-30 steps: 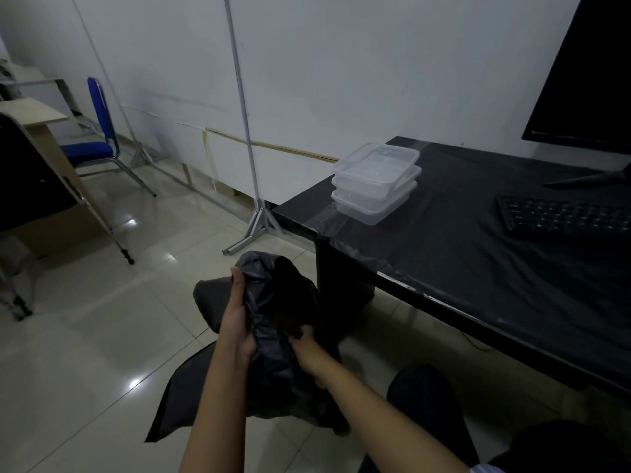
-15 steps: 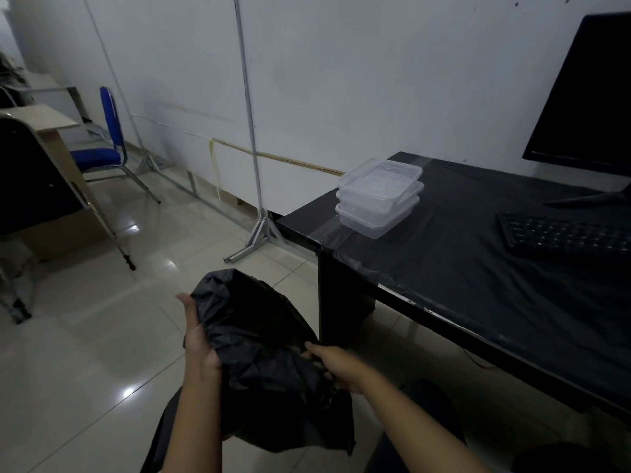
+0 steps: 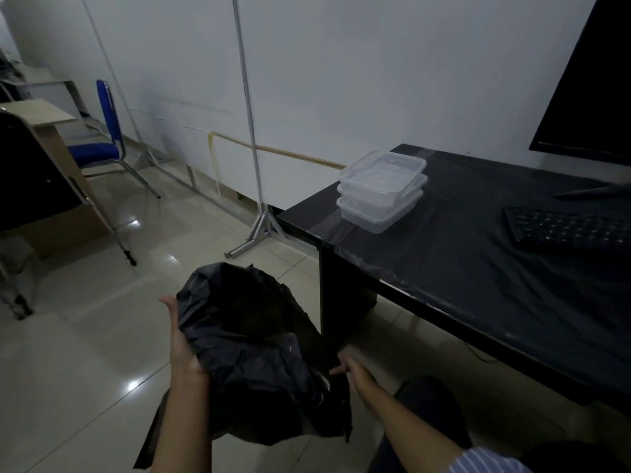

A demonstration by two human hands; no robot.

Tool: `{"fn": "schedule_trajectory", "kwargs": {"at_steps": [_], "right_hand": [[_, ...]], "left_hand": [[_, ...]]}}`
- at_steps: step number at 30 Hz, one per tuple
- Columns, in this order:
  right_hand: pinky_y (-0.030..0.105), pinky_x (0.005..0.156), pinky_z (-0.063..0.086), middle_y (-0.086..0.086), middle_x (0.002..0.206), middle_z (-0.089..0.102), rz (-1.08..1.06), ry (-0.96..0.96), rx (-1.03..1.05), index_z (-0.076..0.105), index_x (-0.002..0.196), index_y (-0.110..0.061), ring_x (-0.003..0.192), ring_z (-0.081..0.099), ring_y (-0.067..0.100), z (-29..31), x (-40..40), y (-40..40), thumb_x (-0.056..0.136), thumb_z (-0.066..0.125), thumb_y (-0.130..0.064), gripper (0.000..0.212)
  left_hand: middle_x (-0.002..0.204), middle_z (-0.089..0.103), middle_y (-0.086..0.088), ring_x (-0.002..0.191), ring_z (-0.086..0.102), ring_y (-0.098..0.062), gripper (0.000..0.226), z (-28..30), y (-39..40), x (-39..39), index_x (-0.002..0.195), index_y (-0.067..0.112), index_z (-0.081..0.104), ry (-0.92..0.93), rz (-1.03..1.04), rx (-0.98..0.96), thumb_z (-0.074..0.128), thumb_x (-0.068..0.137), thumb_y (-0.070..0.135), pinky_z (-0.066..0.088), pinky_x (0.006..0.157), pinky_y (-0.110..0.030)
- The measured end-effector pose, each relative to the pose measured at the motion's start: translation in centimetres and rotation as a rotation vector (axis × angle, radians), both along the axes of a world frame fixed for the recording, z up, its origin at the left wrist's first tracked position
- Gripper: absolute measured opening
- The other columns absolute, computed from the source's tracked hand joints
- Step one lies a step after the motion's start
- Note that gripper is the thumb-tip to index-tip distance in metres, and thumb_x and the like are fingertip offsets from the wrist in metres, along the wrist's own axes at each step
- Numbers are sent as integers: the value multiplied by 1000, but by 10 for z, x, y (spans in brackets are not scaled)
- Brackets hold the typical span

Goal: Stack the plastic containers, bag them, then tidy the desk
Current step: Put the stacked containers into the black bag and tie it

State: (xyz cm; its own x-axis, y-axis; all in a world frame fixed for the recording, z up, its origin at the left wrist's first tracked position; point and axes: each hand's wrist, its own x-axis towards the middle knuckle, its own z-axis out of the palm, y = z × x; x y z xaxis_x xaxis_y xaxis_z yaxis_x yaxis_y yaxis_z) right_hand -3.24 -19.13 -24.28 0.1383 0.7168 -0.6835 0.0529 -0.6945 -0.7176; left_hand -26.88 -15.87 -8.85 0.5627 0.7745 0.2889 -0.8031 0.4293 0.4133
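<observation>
Three clear plastic containers (image 3: pixel 382 189) stand stacked at the left corner of the black desk (image 3: pixel 478 274). Below the desk's front edge, over the floor, I hold a crumpled black plastic bag (image 3: pixel 259 346) with both hands. My left hand (image 3: pixel 182 339) grips the bag's left rim, palm toward it. My right hand (image 3: pixel 351 368) pinches the bag's right rim. The bag's mouth is pulled apart and faces up toward me; its inside is dark.
A black keyboard (image 3: pixel 566 230) and a dark monitor (image 3: pixel 594 90) sit on the desk's right part. A metal stand foot (image 3: pixel 259 230) rests by the desk corner. A blue chair (image 3: pixel 102 148) and a black chair (image 3: pixel 30 179) stand on the tiled floor at left.
My hands have moved apart and drawn the bag's mouth wider. The bag sits lower and nearer to me than a second ago.
</observation>
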Motion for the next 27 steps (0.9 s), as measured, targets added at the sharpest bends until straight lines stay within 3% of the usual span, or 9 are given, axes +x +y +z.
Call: {"fn": "schedule_trajectory", "kwargs": {"at_steps": [3, 6, 10, 13, 16, 17, 19, 22, 27], "right_hand": [[21, 65, 37, 16, 124, 63, -73, 187, -51, 56, 122, -12, 108, 52, 24, -4, -8, -3, 105, 24, -37, 44], [31, 90, 42, 18, 126, 64, -131, 238, -39, 47, 137, -12, 113, 55, 28, -15, -15, -6, 104, 32, -34, 42], [32, 88, 50, 21, 120, 67, -168, 205, 121, 63, 123, -4, 111, 61, 34, -7, -16, 10, 100, 45, -26, 37], [25, 75, 49, 13, 113, 72, -153, 204, 250, 70, 103, -17, 91, 69, 21, 20, -17, 26, 96, 47, -33, 29], [35, 89, 41, -6, 102, 76, -172, 324, 339, 59, 107, -26, 98, 62, 23, 48, -20, 43, 95, 37, -41, 30], [36, 90, 40, -7, 102, 76, -162, 343, 366, 61, 106, -26, 101, 61, 25, 58, -22, 46, 94, 37, -41, 31], [39, 96, 42, -4, 106, 76, -125, 329, 416, 67, 113, -16, 108, 61, 27, 73, -22, 50, 93, 38, -40, 42], [40, 98, 44, 5, 108, 75, -167, 373, 462, 75, 105, -8, 105, 62, 28, 83, -17, 51, 94, 35, -40, 52], [31, 75, 43, -1, 107, 74, -92, 159, 435, 61, 103, -23, 92, 61, 22, 83, -7, 43, 99, 38, -33, 25]], "left_hand": [[138, 50, -26, 134, 43, -34, 121, -4, 2, -10, 135, -6, 48, -52, -73, 9, 3, 71, 87, 23, 117, -38], [147, 42, -19, 141, 33, -29, 118, -17, 11, -29, 142, 1, 41, -3, -73, -12, 3, 71, 87, 13, 120, -36], [150, 38, -22, 141, 33, -33, 105, -43, 20, -57, 148, 2, 30, 181, 172, 16, 16, 80, 81, 22, 117, -44], [123, 65, -16, 114, 63, -31, 88, -94, 32, -79, 144, 9, 42, 632, 425, -299, 38, 85, 74, 55, 90, -46], [71, 75, -4, 74, 73, -8, 64, -122, 35, -73, 139, -6, 42, 870, 607, -362, 34, 100, 44, 55, 71, -19], [68, 74, -3, 77, 73, -10, 58, -128, 33, -69, 138, -9, 42, 960, 636, -354, 34, 102, 36, 54, 71, -18], [93, 73, -8, 95, 70, -21, 52, -136, 26, -59, 131, 2, 54, 1070, 583, -377, 45, 97, 41, 54, 80, -27], [96, 67, 7, 71, 64, 6, 40, -138, 13, -49, 125, 18, 59, 1192, 676, -279, 52, 94, 43, 49, 56, -9], [104, 72, 2, 83, 71, -6, 41, -124, 16, -27, 126, 13, 61, 1113, 676, -269, 57, 92, 37, 53, 64, -16]]}}
